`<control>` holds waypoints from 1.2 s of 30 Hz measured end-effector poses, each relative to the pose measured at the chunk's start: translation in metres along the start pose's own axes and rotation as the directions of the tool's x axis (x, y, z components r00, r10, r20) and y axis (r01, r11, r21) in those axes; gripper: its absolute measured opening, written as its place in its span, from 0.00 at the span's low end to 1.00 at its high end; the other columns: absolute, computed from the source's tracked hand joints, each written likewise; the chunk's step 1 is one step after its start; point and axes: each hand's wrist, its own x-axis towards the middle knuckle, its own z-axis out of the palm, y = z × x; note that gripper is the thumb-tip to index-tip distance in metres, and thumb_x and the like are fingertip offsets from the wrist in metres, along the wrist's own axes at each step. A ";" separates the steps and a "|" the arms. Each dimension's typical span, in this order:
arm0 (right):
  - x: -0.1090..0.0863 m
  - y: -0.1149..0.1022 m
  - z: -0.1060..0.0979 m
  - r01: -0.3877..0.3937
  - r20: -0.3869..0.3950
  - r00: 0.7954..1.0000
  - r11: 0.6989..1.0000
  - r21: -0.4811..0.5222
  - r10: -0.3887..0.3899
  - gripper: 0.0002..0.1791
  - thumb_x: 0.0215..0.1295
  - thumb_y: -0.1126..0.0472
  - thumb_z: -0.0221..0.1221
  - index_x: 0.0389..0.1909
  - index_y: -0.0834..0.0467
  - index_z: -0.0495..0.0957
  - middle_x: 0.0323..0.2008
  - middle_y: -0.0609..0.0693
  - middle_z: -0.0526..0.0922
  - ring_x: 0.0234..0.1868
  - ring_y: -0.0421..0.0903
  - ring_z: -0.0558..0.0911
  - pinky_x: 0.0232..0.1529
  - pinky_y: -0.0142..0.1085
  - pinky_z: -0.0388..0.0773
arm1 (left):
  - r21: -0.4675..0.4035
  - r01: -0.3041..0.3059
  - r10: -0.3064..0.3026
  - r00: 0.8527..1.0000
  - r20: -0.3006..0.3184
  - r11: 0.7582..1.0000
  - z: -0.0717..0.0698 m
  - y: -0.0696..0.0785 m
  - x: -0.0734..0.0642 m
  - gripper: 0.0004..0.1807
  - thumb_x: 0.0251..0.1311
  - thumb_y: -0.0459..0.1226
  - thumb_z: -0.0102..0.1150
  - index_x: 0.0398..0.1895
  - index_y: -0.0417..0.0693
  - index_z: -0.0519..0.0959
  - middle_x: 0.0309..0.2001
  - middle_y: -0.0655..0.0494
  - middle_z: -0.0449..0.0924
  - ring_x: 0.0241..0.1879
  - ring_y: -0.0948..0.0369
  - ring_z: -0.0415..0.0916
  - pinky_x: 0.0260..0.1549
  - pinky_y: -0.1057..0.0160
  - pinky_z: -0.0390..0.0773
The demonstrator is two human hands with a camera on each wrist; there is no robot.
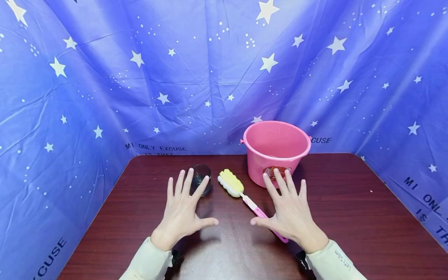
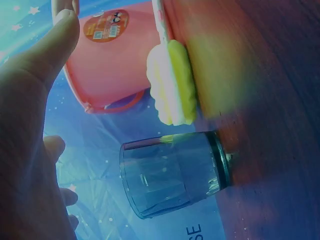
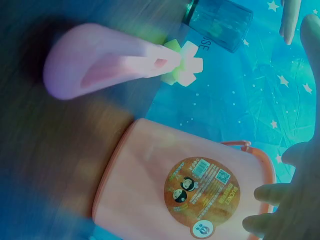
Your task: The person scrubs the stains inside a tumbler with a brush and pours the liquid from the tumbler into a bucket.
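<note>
My left hand [image 1: 182, 212] hovers over the table with fingers spread, its fingertips overlapping a dark, see-through glass [image 1: 202, 171] in the head view. The left wrist view shows that glass [image 2: 172, 172] standing on the table. My right hand [image 1: 292, 210] is also spread, holding nothing, above the pink handle of a sponge brush [image 1: 259, 212]. The brush lies slantwise between the hands, its yellow and white sponge head [image 1: 231, 182] toward the back. Behind the right fingertips stands a pink bucket [image 1: 276, 140], upright, with a round brown label [image 3: 202, 195] on its side.
The dark red wooden table [image 1: 350, 217] has rounded back corners. Blue curtains [image 1: 210, 77] with white stars enclose it at the back and both sides. A tiny pale speck [image 1: 371, 191] lies on the right part of the tabletop.
</note>
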 end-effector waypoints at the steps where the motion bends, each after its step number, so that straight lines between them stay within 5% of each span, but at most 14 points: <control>1: 0.000 0.000 0.000 -0.003 0.007 1.000 1.000 0.005 0.003 0.70 0.29 0.12 0.51 0.75 0.47 0.50 0.71 0.59 0.56 0.71 0.63 0.51 0.60 0.71 0.42 | 0.003 0.001 -0.001 1.000 -0.001 1.000 0.000 0.000 0.000 0.66 0.24 0.79 0.58 0.73 0.63 0.58 0.73 0.39 0.48 0.73 0.43 0.38 0.64 0.34 0.39; 21: -0.007 -0.004 0.000 -0.053 0.159 0.986 0.996 0.074 0.040 0.64 0.39 0.15 0.50 0.74 0.50 0.54 0.65 0.58 0.67 0.64 0.57 0.67 0.55 0.64 0.63 | -0.058 0.028 -0.029 0.999 -0.026 0.998 0.002 -0.009 0.000 0.63 0.30 0.69 0.69 0.73 0.57 0.57 0.73 0.37 0.46 0.70 0.38 0.44 0.63 0.35 0.43; 36: -0.008 -0.006 0.005 -0.072 0.226 0.973 0.995 0.074 0.053 0.62 0.40 0.16 0.52 0.72 0.51 0.57 0.61 0.55 0.72 0.62 0.57 0.70 0.54 0.61 0.66 | -0.104 0.063 -0.071 0.995 -0.071 0.993 0.004 -0.014 0.001 0.58 0.33 0.63 0.72 0.71 0.52 0.61 0.68 0.32 0.55 0.67 0.36 0.52 0.61 0.36 0.53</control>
